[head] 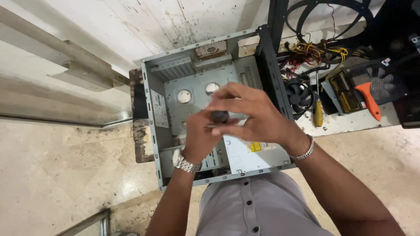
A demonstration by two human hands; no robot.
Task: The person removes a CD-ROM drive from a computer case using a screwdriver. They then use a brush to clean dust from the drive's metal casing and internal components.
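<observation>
My left hand (197,136) and my right hand (251,114) meet above an open grey computer case (171,75) that lies on its side. Both hands grip a small dark round object (220,116) between the fingers; its exact kind is too blurred to tell. A metal watch sits on my left wrist and a metal bracelet on my right. Inside the case, a bare metal tray with two round holes shows behind the hands, and a silver drive (256,154) lies near the front edge.
To the right lie a black fan (299,95), a yellow-handled screwdriver (318,111), a power supply (345,89) with yellow cables, and an orange-handled tool (368,99). A black frame (276,22) stands behind. Beige stone floor spreads left, with a wall ledge (74,70).
</observation>
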